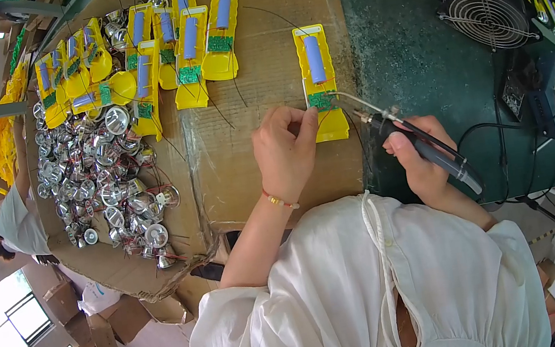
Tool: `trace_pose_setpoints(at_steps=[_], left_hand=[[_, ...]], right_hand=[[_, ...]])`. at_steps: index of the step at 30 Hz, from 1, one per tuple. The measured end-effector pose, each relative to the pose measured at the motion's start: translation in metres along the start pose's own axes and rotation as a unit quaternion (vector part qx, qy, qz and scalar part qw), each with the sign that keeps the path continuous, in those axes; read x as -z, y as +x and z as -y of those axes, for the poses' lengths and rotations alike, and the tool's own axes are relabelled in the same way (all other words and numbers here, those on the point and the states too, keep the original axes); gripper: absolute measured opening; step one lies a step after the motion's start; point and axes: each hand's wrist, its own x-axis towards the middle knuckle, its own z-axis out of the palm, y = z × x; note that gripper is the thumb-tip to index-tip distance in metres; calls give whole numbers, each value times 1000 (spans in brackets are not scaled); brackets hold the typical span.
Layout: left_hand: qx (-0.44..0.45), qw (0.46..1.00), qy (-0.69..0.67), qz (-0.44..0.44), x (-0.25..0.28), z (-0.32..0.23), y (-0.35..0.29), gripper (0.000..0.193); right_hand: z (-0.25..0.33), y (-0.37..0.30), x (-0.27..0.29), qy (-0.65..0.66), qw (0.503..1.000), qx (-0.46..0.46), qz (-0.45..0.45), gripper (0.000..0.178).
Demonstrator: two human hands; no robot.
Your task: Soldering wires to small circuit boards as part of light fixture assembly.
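In front of me a yellow plastic housing (332, 128) lies on the cardboard, holding a blue cylindrical battery cell (314, 60) and a green circuit board (318, 100). My left hand (283, 145) is at the board's left edge, thumb and forefinger pinched together; whatever is between them is too small to make out. My right hand (421, 158) grips a soldering iron (445, 163) with a dark handle. A thin curved metal tube (351, 96) fixed along the iron reaches over the board. Thin dark wires trail from the housing.
Several similar yellow housings (222, 45) are piled at the upper left, beside a heap of silvery reflector cups (111, 191). A black fan with a wire guard (487, 16) stands at the far right. Cables (500, 129) cross the green tabletop. Another person (19, 219) is at the left.
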Motion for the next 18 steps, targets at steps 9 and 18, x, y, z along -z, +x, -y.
trace_pose_setpoints(at_steps=[9,18], left_hand=[[29,1000,4,4,1,3,3,20],[17,983,136,124,14,-2,4,18]], right_hand=[[-6,-4,13,51,996,11,-66,18],[-28,-6,36,43,993,-47,-98,14]])
